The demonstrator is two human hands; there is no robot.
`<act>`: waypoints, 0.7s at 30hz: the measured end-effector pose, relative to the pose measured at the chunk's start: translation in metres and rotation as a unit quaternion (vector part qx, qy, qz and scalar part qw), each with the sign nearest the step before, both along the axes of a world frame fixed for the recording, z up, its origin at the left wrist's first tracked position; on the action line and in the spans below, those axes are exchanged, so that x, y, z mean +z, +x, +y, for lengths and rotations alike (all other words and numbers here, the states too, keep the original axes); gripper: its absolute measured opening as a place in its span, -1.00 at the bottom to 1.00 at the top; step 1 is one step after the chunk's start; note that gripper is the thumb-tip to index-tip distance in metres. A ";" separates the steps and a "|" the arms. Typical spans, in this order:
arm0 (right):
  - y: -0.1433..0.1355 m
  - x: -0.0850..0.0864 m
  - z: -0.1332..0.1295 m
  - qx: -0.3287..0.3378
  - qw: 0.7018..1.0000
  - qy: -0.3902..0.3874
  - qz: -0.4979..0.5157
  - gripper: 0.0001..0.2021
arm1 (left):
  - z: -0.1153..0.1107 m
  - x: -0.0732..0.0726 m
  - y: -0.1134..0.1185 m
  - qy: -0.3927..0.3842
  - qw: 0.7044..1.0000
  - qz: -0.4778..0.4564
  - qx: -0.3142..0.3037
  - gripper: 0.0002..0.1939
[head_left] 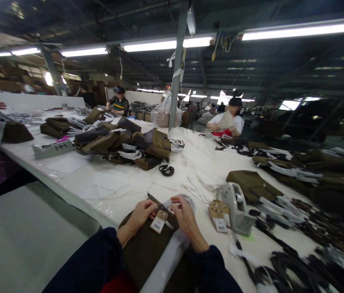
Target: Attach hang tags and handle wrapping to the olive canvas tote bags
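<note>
An olive-brown bag (pixel 141 252) lies at the table's near edge, in front of my body. A white wrapped strip (pixel 166 260) runs slantwise across it. My left hand (pixel 143 215) is at the bag's upper part, thumb and fingertips pinched together beside a brown tag with a white label (pixel 159 222); what is between them is too small to make out. My right hand (pixel 184 217) is on the other side of the tag, its fingers bent and apart, near the wrapped handle. The tag lies on the bag between both hands.
Brown bags (pixel 123 142) are piled across the table. A grey dispenser (pixel 237 207) and a stack of tags (pixel 220 215) stand right of my hands. Dark straps (pixel 294 268) lie at the lower right. Two people work beyond the table; another person's hand shows far left.
</note>
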State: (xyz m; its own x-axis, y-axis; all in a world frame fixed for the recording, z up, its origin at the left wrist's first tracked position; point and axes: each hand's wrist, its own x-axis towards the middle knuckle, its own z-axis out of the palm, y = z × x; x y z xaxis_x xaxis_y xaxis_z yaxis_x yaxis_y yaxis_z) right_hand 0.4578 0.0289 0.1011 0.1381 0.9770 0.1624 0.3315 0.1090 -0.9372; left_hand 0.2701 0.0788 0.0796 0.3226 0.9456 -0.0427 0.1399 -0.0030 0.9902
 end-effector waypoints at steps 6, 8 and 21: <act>0.069 -0.010 -0.026 -0.155 0.979 -0.011 -0.130 -0.76 | -0.003 0.008 -0.031 0.111 0.986 0.078 0.094 -0.67; 0.080 -0.023 -0.030 -0.159 0.974 -0.047 -0.153 -0.72 | -0.003 0.006 -0.046 0.154 0.970 0.153 0.110 -0.63; 0.054 0.058 -0.004 0.010 1.000 -0.004 -0.029 -0.82 | -0.011 0.029 -0.076 0.034 0.993 0.025 0.106 -0.65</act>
